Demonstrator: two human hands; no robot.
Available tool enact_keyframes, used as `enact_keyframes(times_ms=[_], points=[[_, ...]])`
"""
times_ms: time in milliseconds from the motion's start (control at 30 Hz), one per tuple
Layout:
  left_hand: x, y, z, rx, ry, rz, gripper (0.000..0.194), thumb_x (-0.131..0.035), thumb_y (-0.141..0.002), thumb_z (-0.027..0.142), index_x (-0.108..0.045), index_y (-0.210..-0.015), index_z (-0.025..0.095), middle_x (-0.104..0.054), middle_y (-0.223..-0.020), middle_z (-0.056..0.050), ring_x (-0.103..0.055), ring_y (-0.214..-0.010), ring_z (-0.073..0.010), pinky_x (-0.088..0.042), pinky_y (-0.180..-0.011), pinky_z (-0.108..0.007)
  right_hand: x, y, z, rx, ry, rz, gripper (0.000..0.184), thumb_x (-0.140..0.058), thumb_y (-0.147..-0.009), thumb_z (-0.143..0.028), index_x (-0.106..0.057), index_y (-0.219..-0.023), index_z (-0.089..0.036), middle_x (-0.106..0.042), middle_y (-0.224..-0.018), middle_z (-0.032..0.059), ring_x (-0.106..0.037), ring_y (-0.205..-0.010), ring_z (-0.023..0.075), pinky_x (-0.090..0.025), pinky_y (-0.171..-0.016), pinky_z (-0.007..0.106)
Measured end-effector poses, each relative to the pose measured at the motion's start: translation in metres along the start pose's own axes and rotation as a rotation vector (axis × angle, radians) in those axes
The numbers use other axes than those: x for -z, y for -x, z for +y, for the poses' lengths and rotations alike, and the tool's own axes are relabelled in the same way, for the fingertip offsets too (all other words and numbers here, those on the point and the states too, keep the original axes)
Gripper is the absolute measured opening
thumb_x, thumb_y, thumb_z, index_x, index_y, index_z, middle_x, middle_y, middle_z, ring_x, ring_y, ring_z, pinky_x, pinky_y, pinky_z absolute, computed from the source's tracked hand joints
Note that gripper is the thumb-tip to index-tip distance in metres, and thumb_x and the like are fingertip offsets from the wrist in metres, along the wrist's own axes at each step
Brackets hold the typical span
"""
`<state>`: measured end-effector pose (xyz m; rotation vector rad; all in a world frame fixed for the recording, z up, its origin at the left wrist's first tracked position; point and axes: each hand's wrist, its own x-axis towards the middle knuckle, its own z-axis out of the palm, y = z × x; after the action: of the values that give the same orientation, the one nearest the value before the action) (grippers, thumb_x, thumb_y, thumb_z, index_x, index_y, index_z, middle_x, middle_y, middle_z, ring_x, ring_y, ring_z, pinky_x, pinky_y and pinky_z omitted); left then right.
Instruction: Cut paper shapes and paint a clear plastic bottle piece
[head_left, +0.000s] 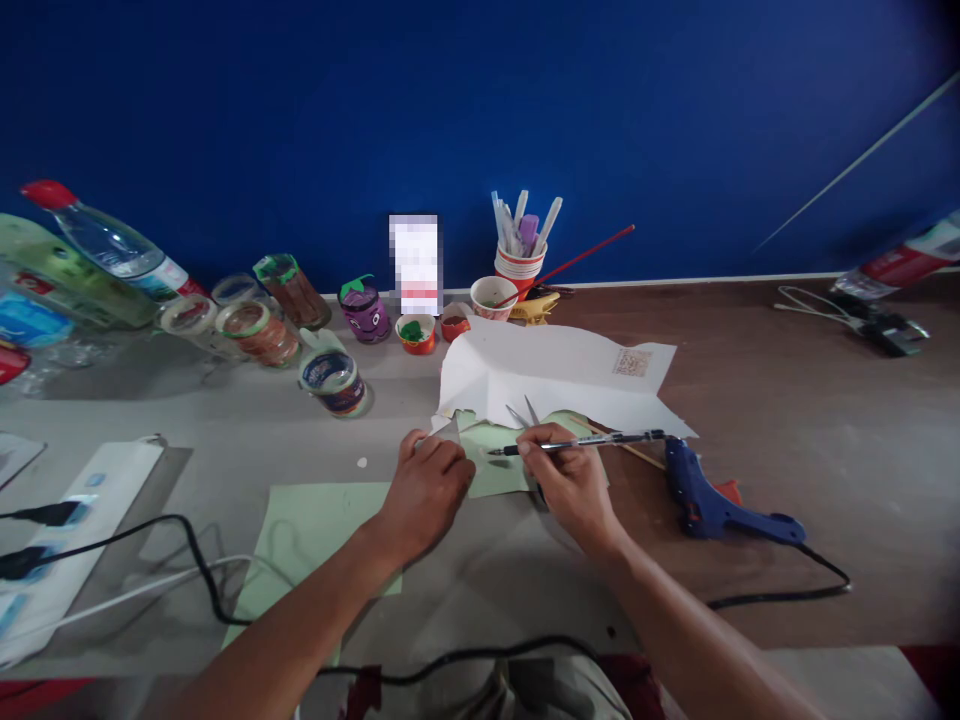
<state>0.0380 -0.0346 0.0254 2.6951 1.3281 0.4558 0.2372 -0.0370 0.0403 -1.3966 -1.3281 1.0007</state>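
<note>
Holding a black pen with its tip pointing left, the right hand has its grip closed around the barrel, over a green paper piece on the surface. At that paper's left edge is the left hand, fingers curled; I cannot tell whether its grip is closed on anything. Scissors lie partly hidden beneath the right hand, just beside a white sheet. To the right sits 1 blue glue gun.
</note>
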Motion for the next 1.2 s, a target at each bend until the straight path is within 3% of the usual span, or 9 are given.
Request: enact_keyframes(times_ms=[267,467,600,833,1033,1200], points=[[-0.005,-0.002,0.001,-0.019,-0.049,0.051,0.022,-0.048,-0.095,0.017,-0.068,-0.086,0.020,-0.067,-0.083,-0.003,-0.057,-0.084,-0.0184,-0.030,-0.098,-0.041,-0.001,0.001,0.003,-0.002,0.003,0.004,0.021,-0.056,-0.085,-0.034,-0.062,-0.073,-0.018,-0.047,-0.056,-0.0023,-0.045,-0.054,0.0124,-0.031,-0.047,0.023],[0.001,-0.005,0.003,0.148,0.228,0.041,0.017,-0.052,-0.090,0.017,-0.065,-0.080,0.019,-0.067,-0.080,-0.001,-0.060,-0.080,-0.0163,-0.032,-0.089,-0.038,0.000,-0.001,0.000,0.017,0.020,0.032,0.020,-0.056,-0.084,-0.034,-0.062,-0.072,-0.018,-0.050,-0.057,-0.0015,-0.046,-0.054,0.0127,-0.033,-0.048,0.024],[0.001,-0.006,0.004,0.205,0.240,0.000,0.018,-0.052,-0.090,0.019,-0.066,-0.079,0.020,-0.067,-0.080,0.000,-0.061,-0.081,-0.0165,-0.031,-0.090,-0.039,0.000,-0.001,-0.001,0.012,0.021,0.032,0.020,-0.056,-0.084,-0.033,-0.062,-0.072,-0.018,-0.051,-0.058,-0.0009,-0.048,-0.055,0.0132,-0.035,-0.049,0.024],[-0.004,-0.003,-0.001,0.208,0.244,0.095,0.018,-0.048,-0.094,0.017,-0.065,-0.098,0.019,-0.071,-0.096,-0.004,-0.063,-0.094,-0.0181,-0.034,-0.093,-0.039,0.001,-0.001,0.002,0.015,0.017,0.016,0.021,-0.057,-0.084,-0.034,-0.062,-0.071,-0.018,-0.050,-0.057,-0.0014,-0.046,-0.054,0.0126,-0.034,-0.048,0.024],[0.001,0.013,0.011,0.042,0.152,0.163,0.028,-0.042,-0.092,0.008,-0.065,-0.100,0.021,-0.069,-0.092,-0.004,-0.063,-0.086,-0.0179,-0.030,-0.100,-0.043,0.000,0.001,0.001,0.020,0.017,0.005,0.020,-0.056,-0.085,-0.033,-0.061,-0.073,-0.018,-0.049,-0.057,-0.0024,-0.043,-0.052,0.0113,-0.033,-0.048,0.024],[0.000,0.022,0.027,-0.039,-0.009,0.030,0.031,-0.046,-0.090,0.008,-0.060,-0.116,0.017,-0.067,-0.097,-0.007,-0.062,-0.090,-0.0218,-0.029,-0.102,-0.044,-0.001,0.003,0.004,0.032,0.049,-0.021,0.016,-0.055,-0.086,-0.030,-0.062,-0.076,-0.019,-0.048,-0.057,-0.0026,-0.044,-0.053,0.0117,-0.031,-0.047,0.023]])
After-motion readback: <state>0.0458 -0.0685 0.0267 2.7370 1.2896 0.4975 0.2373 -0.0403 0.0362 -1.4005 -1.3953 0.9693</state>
